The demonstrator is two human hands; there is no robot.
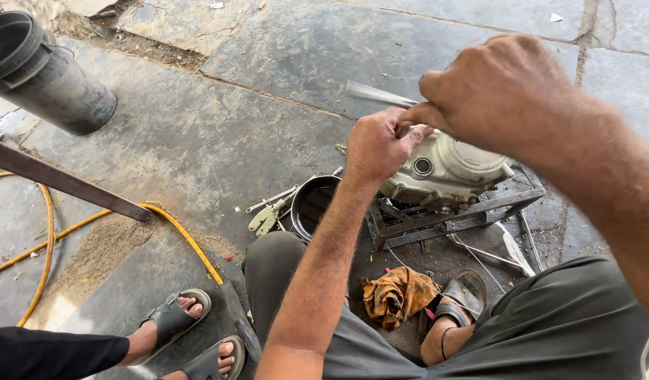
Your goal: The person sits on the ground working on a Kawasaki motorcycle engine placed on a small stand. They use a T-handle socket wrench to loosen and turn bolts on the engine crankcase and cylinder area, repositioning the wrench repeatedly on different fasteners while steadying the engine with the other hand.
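I've got both hands over the engine case (447,169): left hand (377,144) fisted on it, right hand (497,91) pinching a metal rod (377,93).

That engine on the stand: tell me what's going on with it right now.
A seated person works bare-handed on a metal engine case resting on a small metal stand. The left hand presses against the case; the right hand holds a thin metal tool above it. A dark pot, pliers and an orange rag lie nearby on the stone floor. Another person's sandalled feet show at lower left.
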